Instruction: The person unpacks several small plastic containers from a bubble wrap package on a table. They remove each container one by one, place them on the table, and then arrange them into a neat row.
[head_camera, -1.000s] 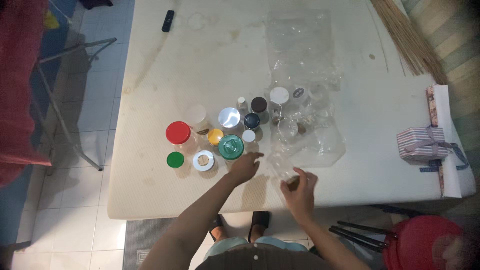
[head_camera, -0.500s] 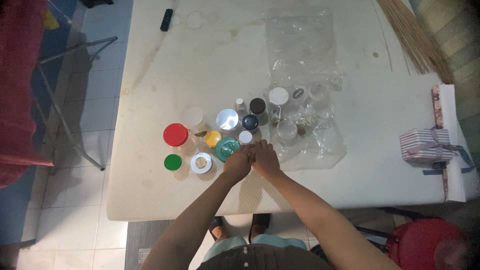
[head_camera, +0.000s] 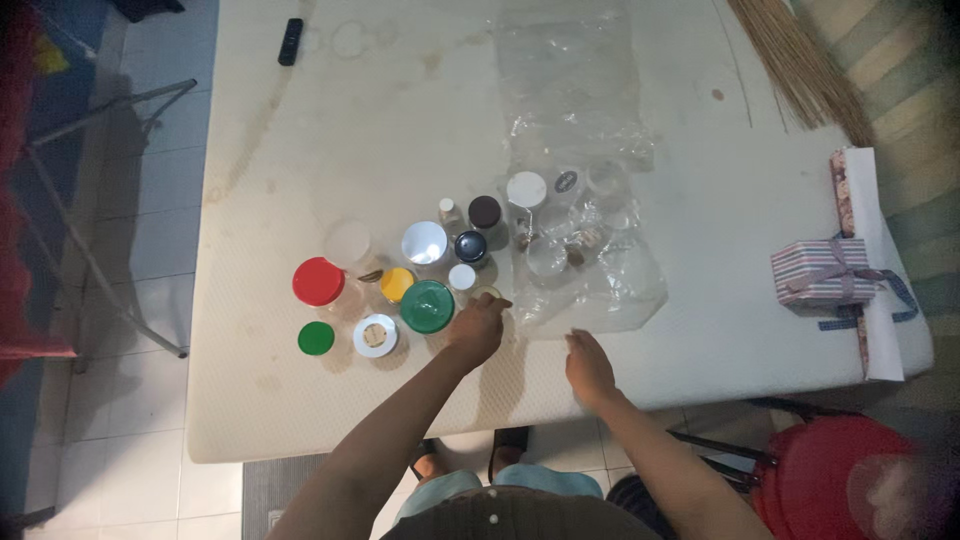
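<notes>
Left hand (head_camera: 475, 325): fingers closed on a small jar (head_camera: 488, 296) beside green-lidded jar (head_camera: 427, 306). Right hand (head_camera: 588, 362): fingers open, resting on mattress (head_camera: 700, 330).

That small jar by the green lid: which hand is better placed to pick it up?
Probably the left hand: its fingertips already rest at the small jar, beside the green-lidded jar. The right hand lies farther off, near the plastic bag.

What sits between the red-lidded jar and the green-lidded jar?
In the head view, a yellow-lidded jar sits between the red-lidded jar and the green-lidded jar.
</notes>
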